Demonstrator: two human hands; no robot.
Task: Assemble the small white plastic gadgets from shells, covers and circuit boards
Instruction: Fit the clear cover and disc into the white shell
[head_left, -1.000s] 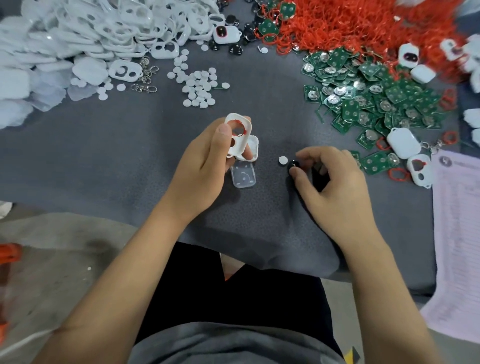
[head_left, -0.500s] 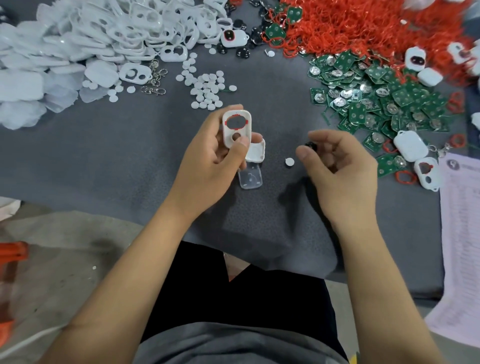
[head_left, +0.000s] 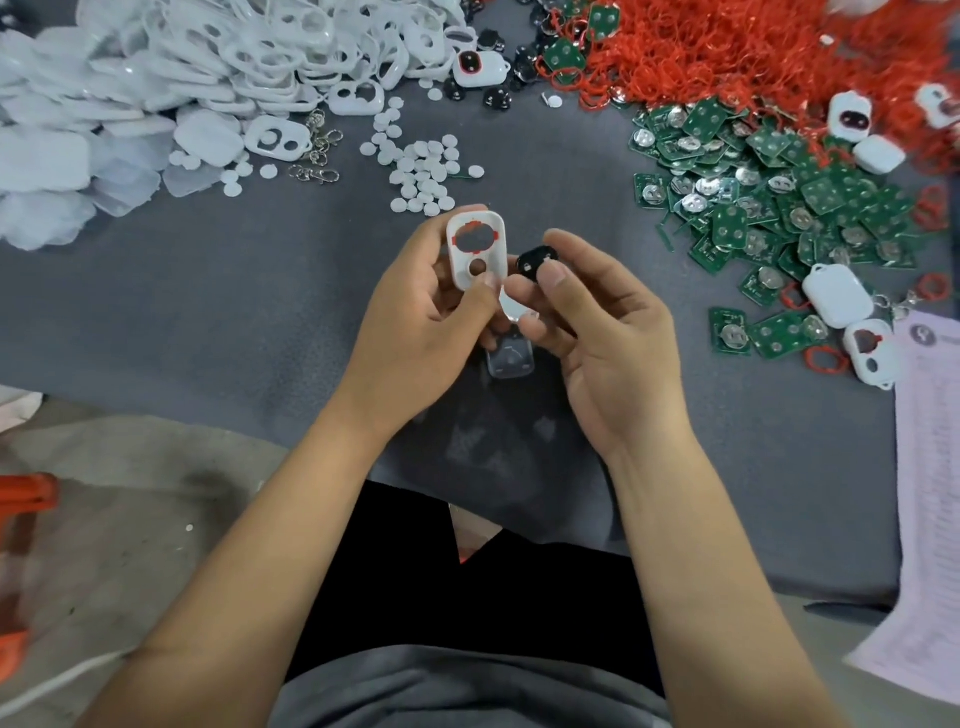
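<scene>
My left hand (head_left: 421, 317) holds a white shell (head_left: 477, 248) upright between thumb and fingers; it has a large oval hole ringed in red and a small round hole below. My right hand (head_left: 602, 332) pinches a small black button pad (head_left: 536, 260) just right of the shell, not touching it. A second white piece (head_left: 511, 306) shows between the two hands, partly hidden. A clear cover (head_left: 511, 359) lies on the grey mat (head_left: 208, 312) beneath them.
White shells and covers (head_left: 208, 67) are heaped at the back left, with small white discs (head_left: 423, 174) beside them. Red rings (head_left: 753, 52) pile at the back right above green circuit boards (head_left: 769, 208). Finished white gadgets (head_left: 836, 296) and a paper sheet (head_left: 930, 467) lie at the right.
My right hand picked the black pad off the mat and brought it left and up beside the shell. My left hand turned the shell upright to face me.
</scene>
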